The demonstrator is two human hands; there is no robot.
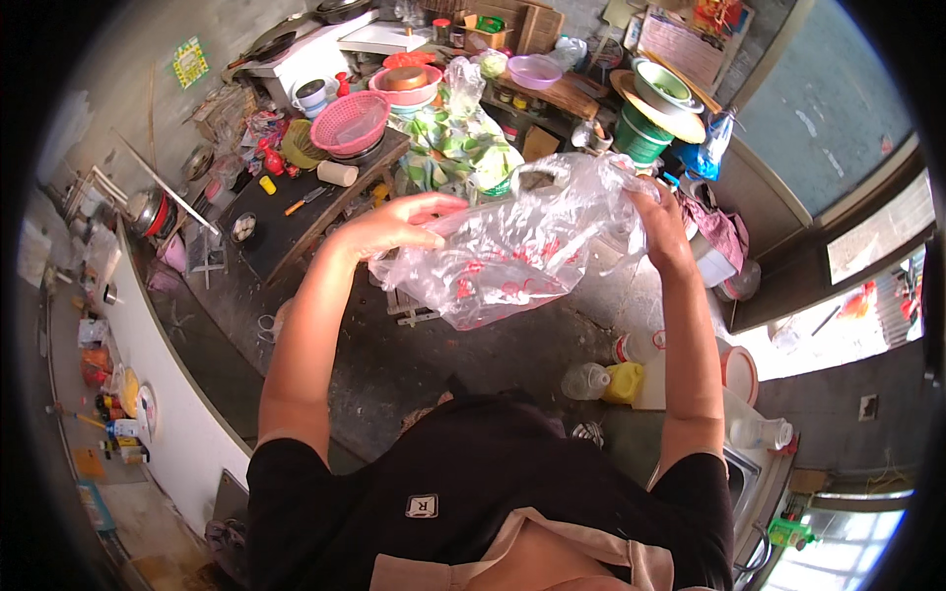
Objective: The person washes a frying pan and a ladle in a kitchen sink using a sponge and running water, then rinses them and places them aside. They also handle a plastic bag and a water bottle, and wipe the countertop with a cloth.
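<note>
A clear plastic bag with red print is stretched between my two hands, in front of my chest above the dark floor. My left hand is at its left end, with thumb and fingers around the film. At the upper right end, my right hand grips the bag's gathered edge. The bag looks thin and crumpled, and no contents can be made out in it. Beyond it stands a low dark table with a knife, a beige cup and a pink plastic basket.
A green-and-white patterned cloth lies behind the bag. A green bucket topped with basins stands at the back right. Plastic bottles and a yellow jug are near my right forearm. A white-faced counter curves along the left.
</note>
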